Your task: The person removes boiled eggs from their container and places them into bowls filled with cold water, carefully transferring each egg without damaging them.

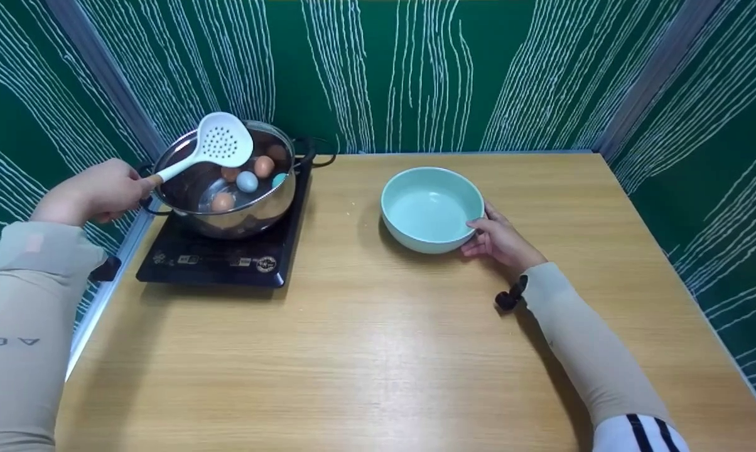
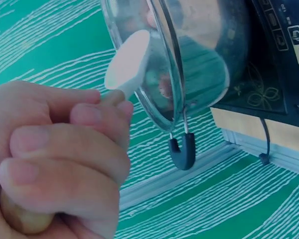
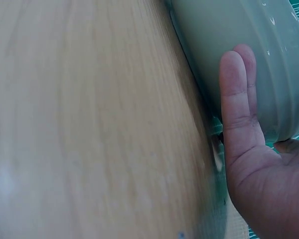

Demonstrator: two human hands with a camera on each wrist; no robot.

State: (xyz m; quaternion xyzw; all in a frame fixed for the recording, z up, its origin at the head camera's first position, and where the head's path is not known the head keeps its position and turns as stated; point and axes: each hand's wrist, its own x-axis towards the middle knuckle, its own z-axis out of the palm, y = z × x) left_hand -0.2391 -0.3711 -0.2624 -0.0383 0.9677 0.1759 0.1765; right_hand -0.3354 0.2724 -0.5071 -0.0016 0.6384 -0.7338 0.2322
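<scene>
Left hand [image 1: 98, 188], at the left of the frame, clenches the handle of a skimmer [image 1: 220, 139], its white head over the pot [image 1: 265, 216] at upper left. Eggs [image 1: 247, 182] lie inside; beneath is a black cooker [image 1: 211, 267]. The right hand [image 1: 497, 238], right of centre, grasps the bowl [image 1: 431, 210] in the upper middle, thumb over its rim. A pale wood table [image 1: 353, 351] fills the lower frame. Green walls [image 1: 365, 113], streaked white, enclose it, with grey posts [image 1: 657, 78] at upper left and upper right.
</scene>
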